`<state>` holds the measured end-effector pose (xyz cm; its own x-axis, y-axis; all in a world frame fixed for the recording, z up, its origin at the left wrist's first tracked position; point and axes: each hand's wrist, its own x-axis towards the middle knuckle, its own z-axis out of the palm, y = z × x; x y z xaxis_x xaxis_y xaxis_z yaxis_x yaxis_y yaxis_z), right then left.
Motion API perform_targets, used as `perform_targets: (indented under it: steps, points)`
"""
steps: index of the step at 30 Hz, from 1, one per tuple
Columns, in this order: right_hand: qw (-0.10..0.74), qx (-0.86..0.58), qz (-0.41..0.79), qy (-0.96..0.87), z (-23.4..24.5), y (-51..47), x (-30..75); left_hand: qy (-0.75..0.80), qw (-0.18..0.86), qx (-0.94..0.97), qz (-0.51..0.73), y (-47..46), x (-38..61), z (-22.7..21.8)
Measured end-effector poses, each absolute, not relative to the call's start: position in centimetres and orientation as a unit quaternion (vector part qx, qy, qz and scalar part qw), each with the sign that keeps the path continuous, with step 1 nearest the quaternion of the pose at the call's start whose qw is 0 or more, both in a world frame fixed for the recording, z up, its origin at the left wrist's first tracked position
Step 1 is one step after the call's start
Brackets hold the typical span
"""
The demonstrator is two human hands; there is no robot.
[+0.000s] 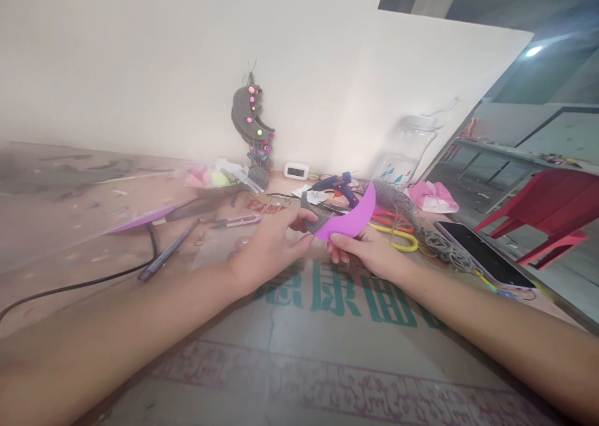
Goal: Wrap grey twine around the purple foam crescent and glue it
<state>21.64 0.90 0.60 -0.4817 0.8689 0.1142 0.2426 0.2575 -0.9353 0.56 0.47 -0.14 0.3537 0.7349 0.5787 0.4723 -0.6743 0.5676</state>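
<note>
A purple crescent moon cutout point(352, 219) is held up over the cardboard, its left end wrapped in grey yarn point(314, 217). My right hand point(365, 249) grips the bare purple part along its lower edge, thumb in front and fingers curled behind. At the wrapped end, my left hand point(283, 242) has its fingers curled and its thumb pointing at the yarn; the fingertips meet the grey wrapping. Just behind the cutout lies a blue glue gun point(344, 186). A loose grey yarn bundle point(421, 226) spreads to the right, beside yellow-handled scissors point(397, 239).
A decorated grey moon point(248, 114) hangs against the wall above a small white clock point(296, 171). Thread snips point(238, 221) and a pen point(168, 251) lie left. A phone point(484, 251), pink plastic bag point(433, 197) and clear jar point(407, 148) stand or lie right.
</note>
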Motion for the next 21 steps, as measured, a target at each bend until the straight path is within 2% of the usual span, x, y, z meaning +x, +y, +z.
perform_targets:
  steps: [14,21]
  points:
    - [0.330,-0.358,0.491,-0.723,0.18,1.30,21.99,0.380,0.133,0.812,0.423,0.34,0.62,-0.09]
    - [0.341,-0.385,0.460,-0.724,0.42,0.96,21.71,0.369,0.211,0.800,0.424,-0.06,0.50,0.14]
